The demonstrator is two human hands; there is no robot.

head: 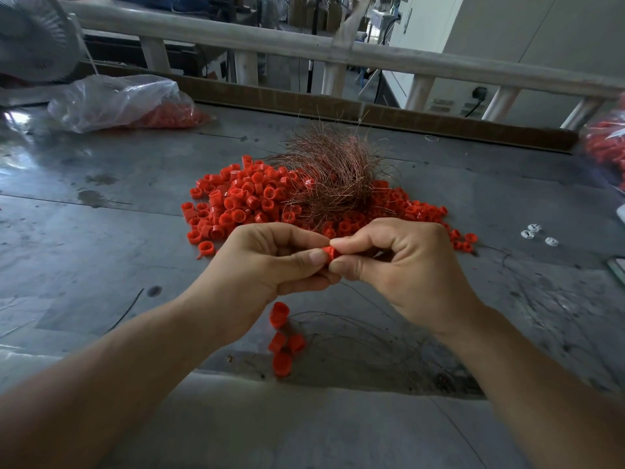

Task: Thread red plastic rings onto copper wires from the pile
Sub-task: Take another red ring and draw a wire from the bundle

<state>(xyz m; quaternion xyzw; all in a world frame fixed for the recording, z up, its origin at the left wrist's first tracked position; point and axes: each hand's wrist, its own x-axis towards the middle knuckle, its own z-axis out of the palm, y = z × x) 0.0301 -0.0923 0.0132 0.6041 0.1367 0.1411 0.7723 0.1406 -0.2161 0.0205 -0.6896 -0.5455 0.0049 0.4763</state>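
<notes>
A heap of red plastic rings (236,201) lies mid-table, with a tangled bundle of copper wires (334,174) on its right half. In front of the heap my left hand (270,262) and my right hand (399,262) meet, both pinching one red ring (330,252) between thumbs and fingers. A thin wire (372,299) runs down from under my right hand. Several red rings (282,336) hang below my hands, seemingly strung on thin wire loops (355,330).
A clear plastic bag of red rings (121,103) lies at the back left, another bag (605,150) at the right edge. Small white parts (537,233) sit on the grey table (101,231) to the right. A wooden railing (304,49) runs behind the table.
</notes>
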